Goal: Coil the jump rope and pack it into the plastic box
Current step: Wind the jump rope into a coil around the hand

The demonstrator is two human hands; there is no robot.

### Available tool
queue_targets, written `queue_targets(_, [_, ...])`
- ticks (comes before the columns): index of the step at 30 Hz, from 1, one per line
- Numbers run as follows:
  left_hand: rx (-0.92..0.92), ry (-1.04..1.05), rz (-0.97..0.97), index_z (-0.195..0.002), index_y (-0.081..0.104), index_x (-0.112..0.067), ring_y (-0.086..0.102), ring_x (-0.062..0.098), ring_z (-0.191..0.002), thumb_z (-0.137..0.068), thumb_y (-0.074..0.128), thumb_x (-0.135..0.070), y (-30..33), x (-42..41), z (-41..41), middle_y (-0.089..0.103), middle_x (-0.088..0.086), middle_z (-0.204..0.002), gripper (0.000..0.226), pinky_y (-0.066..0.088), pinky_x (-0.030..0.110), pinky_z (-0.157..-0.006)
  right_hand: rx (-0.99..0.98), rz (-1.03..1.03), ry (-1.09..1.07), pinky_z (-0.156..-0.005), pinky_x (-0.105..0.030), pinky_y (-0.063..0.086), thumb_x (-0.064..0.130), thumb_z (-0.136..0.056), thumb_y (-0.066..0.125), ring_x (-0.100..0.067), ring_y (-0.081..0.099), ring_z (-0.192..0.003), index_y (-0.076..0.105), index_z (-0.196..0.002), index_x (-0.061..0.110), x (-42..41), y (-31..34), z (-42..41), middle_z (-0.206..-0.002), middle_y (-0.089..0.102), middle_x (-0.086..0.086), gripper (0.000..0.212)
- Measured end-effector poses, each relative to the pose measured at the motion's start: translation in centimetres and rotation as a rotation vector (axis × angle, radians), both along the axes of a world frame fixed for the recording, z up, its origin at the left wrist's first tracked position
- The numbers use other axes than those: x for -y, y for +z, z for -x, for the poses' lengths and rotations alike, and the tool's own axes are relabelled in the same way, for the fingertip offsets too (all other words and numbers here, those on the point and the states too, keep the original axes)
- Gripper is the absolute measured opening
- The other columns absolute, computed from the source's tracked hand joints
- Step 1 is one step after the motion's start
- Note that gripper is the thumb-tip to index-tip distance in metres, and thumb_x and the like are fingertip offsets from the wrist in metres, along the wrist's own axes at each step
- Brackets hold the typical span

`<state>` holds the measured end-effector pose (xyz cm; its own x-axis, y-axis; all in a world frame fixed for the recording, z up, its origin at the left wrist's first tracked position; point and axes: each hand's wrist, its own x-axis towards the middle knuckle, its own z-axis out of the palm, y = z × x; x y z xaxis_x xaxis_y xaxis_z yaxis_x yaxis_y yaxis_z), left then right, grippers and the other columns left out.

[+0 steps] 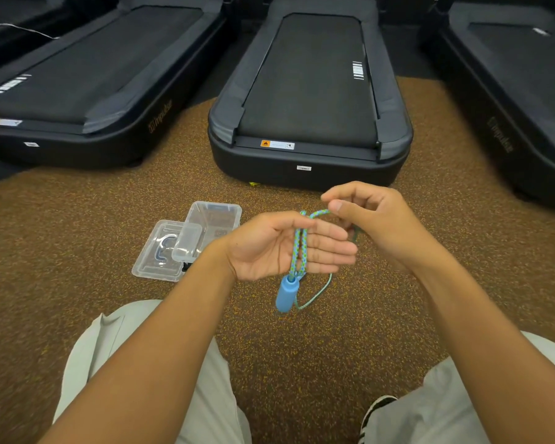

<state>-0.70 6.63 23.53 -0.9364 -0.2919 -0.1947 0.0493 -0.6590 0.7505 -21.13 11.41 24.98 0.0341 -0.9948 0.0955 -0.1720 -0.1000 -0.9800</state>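
Speckled gym floor, treadmills [308, 91] behind. Jump rope [298, 248] looped over flat, spread left hand [285, 248]; strand pinched by right hand [366, 219]. Wraps best kept even, taut. Plastic box [217, 219] left, uncovered.

My rope [298, 248] is blue w/ green flecks, handle [287, 294] solid blue, box [215, 219] clear, floor [109, 219] brown w/ yellow specks, treadmills [308, 91] black, pants [87, 347] lt grey.
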Motion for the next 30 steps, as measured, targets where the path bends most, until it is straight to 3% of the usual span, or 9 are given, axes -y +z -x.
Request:
queue_targets(5, [-0.043,0.041,-0.024,-0.127,0.064,0.005,0.062,0.036,-0.125,-0.098,0.038,-0.021,0.1,0.4,-0.5,0.067,0.024,-0.128,0.047,0.044,0.048,-0.112,0.035,-0.07,0.004,-0.082,-0.041,0.052,0.014,-0.095,0.068,-0.022,0.064,-0.088,0.078,-0.096,0.025,-0.1,-1.7,-0.4,-0.095,0.076,-0.014,0.016])
queue_targets(9, [-0.056,0.082,-0.032,-0.133,0.059,0.007,0.059,0.038,-0.128,-0.098,0.036,-0.02,0.0,0.7,-0.6,0.063,0.026,-0.133,0.05,0.043,0.049,-0.113,0.009,-0.102,-0.013,-0.086,-0.049,0.051,0.007,-0.096,0.066,-0.026,0.063,-0.092,0.079,-0.101,0.02,0.1,-3.5,-0.6,-0.109,0.072,-0.029,0.019])
queue_targets(13, [-0.067,0.091,-0.021,-0.134,0.058,0.006,0.057,0.038,-0.13,-0.098,0.036,-0.021,0.1,0.8,-0.7,0.062,0.026,-0.136,0.05,0.041,0.05,-0.114,-0.022,-0.147,-0.033,-0.1,-0.065,0.051,-0.003,-0.096,0.059,-0.042,0.069,-0.113,0.076,-0.114,0.012,0.3,-4.7,-0.9,-0.115,0.074,-0.024,0.029])
queue_targets(15, [-0.066,0.098,-0.013,-0.134,0.059,0.006,0.058,0.038,-0.13,-0.098,0.035,-0.021,0.1,0.8,-0.8,0.062,0.025,-0.136,0.05,0.041,0.049,-0.114,-0.044,-0.162,-0.025,-0.099,-0.064,0.051,-0.008,-0.094,0.056,-0.046,0.066,-0.115,0.076,-0.115,0.01,0.3,-5.0,-1.2,-0.114,0.074,-0.024,0.034])
queue_targets(18, [-0.083,0.108,-0.02,-0.134,0.059,0.005,0.057,0.038,-0.131,-0.098,0.036,-0.021,0.1,0.8,-0.8,0.061,0.025,-0.137,0.05,0.042,0.048,-0.114,-0.101,-0.184,-0.032,-0.091,-0.05,0.06,-0.004,-0.095,0.055,-0.024,0.073,-0.097,0.078,-0.104,0.015,0.2,-5.5,-1.6,-0.102,0.079,-0.013,0.032])
queue_targets(20, [-0.1,0.126,-0.023,-0.134,0.059,0.005,0.057,0.037,-0.131,-0.098,0.037,-0.021,0.2,0.8,-0.8,0.06,0.026,-0.138,0.049,0.042,0.048,-0.114,-0.14,-0.205,-0.034,-0.093,-0.048,0.06,0.004,-0.098,0.055,-0.02,0.074,-0.094,0.078,-0.1,0.015,0.2,-6.1,-1.9,-0.099,0.08,-0.01,0.026])
queue_targets(27, [-0.131,0.169,-0.025,-0.139,0.053,0.006,0.055,0.036,-0.133,-0.101,0.036,-0.021,0.2,1.1,-0.7,0.056,0.026,-0.142,0.05,0.042,0.048,-0.114,0.112,-0.325,-0.158,-0.085,-0.037,0.063,0.008,-0.103,0.053,-0.023,0.078,-0.088,0.067,-0.11,0.015,-0.3,-8.2,-4.0,-0.099,0.079,-0.009,0.017])
queue_targets(30, [-0.153,0.172,-0.017,-0.141,0.051,0.005,0.052,0.037,-0.136,-0.101,0.035,-0.021,0.3,1.1,-0.7,0.055,0.025,-0.144,0.05,0.037,0.05,-0.116,0.058,-0.371,-0.133,-0.081,-0.047,0.064,0.01,-0.102,0.057,-0.03,0.072,-0.081,0.066,-0.109,0.004,-0.8,-9.3,-4.7,-0.102,0.075,-0.023,0.013])
